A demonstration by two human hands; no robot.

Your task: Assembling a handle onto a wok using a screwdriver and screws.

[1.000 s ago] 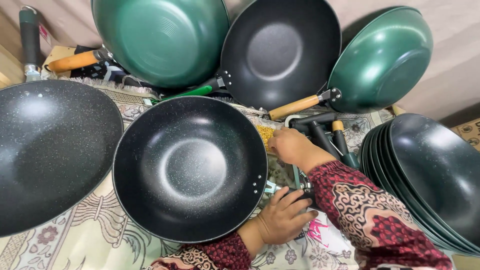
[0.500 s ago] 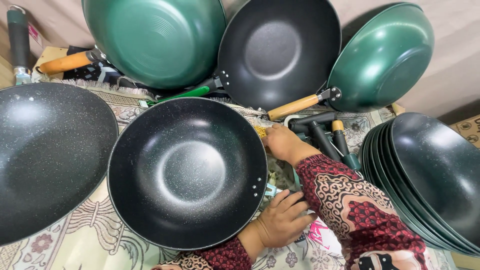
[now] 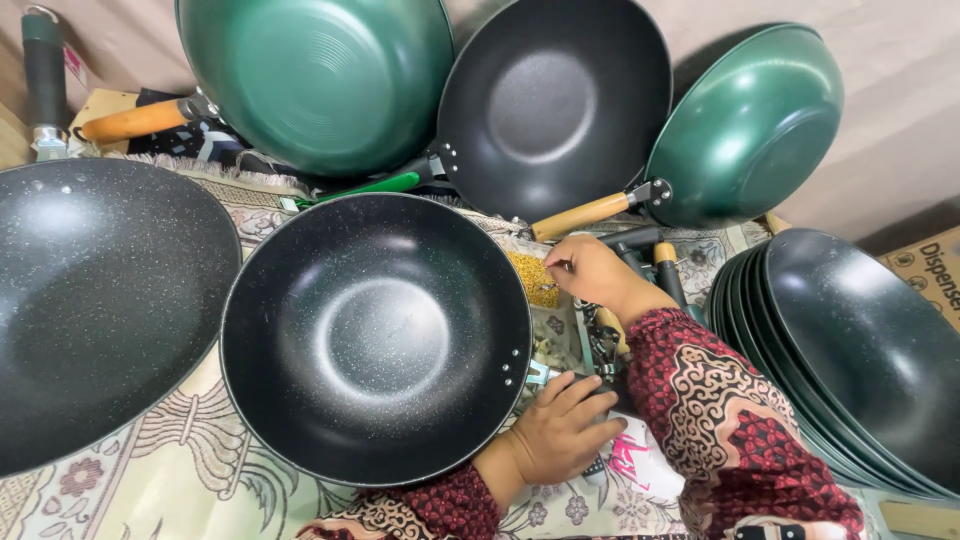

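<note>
1. Your right hand (image 3: 590, 272) is pinching something tiny and metallic between thumb and fingertip, right over the small clear compartment full of yellowish bits (image 3: 534, 278). Can't tell what the little piece is, probably a screw or rivet, it's too small.
2. Your left hand (image 3: 562, 430) is lying flat with the fingers spread loose, not gripping anything, just past the near-right rim of the big black speckled non-stick wok (image 3: 372, 335).
3. The relation that matters: the wok's rim with its rivet holes (image 3: 508, 365) is sitting between your two hands, down and to the left of the pinching hand. The left hand is the closer one to those holes, nearly touching the rim.
4. The wok is lying mouth up on the patterned floral cloth (image 3: 150, 470), no handle on it that I can see.
5. Crowding things: dark loose handles (image 3: 645, 250) right behind your right wrist, and the wooden handle of the tilted green wok (image 3: 582, 214) is poking in just above your knuckles.
6. Further out: a second black speckled wok (image 3: 95, 300) touching on the left, a nested stack of dark pans (image 3: 850, 360) on the right, and another green wok (image 3: 315, 80) and a black wok (image 3: 555, 100) leaning at the back.
</note>
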